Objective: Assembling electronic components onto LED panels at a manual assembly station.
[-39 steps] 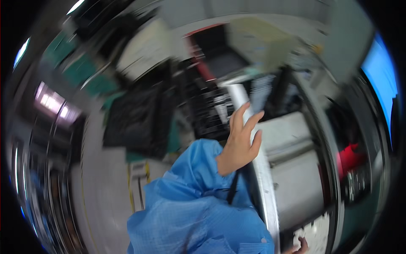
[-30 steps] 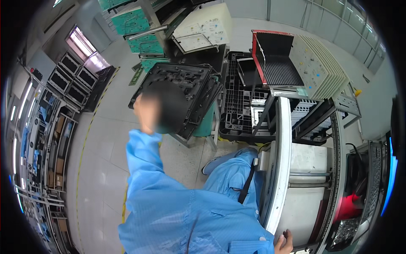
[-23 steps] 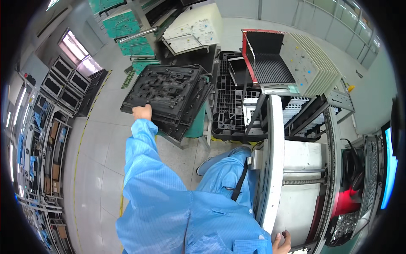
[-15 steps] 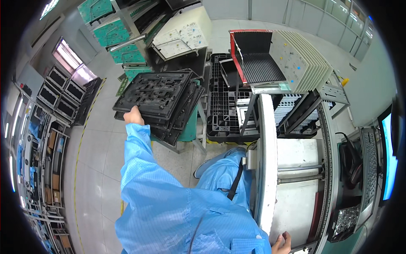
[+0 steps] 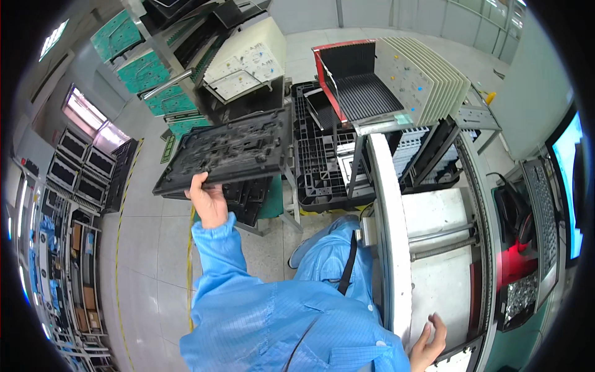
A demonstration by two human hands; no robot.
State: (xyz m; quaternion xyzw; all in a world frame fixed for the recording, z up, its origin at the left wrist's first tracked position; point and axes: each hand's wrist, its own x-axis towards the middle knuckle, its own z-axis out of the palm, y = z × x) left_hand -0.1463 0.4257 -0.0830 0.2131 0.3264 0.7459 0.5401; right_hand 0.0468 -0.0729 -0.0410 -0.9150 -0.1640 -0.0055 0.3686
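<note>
My left hand [image 5: 207, 201] grips the near edge of a black rectangular fixture tray [image 5: 229, 146], its thumb on top and its fingers underneath. Slots and raised fittings cover the tray's upper face. It is raised and tilted above a stack of similar black trays [image 5: 251, 201] on a green-topped stool [image 5: 273, 211]. My right hand [image 5: 431, 344] hovers over the near end of a pale machine bed [image 5: 437, 291], next to its white rail [image 5: 390, 248]. Its fingers are apart and lightly bent, and nothing is in them.
Behind the machine stands a red-edged slotted rack [image 5: 359, 93] beside upright cream boards [image 5: 421, 80]. A black plastic pallet [image 5: 316, 173] lies on the floor. Green panels [image 5: 145, 71] fill a rack at far left. A keyboard [image 5: 539, 198] and monitor [image 5: 567, 186] flank the right.
My left hand has lifted the top tray off the stack and brought it slightly nearer. My right hand has come further into view over the machine bed. The whole view has shifted a little.
</note>
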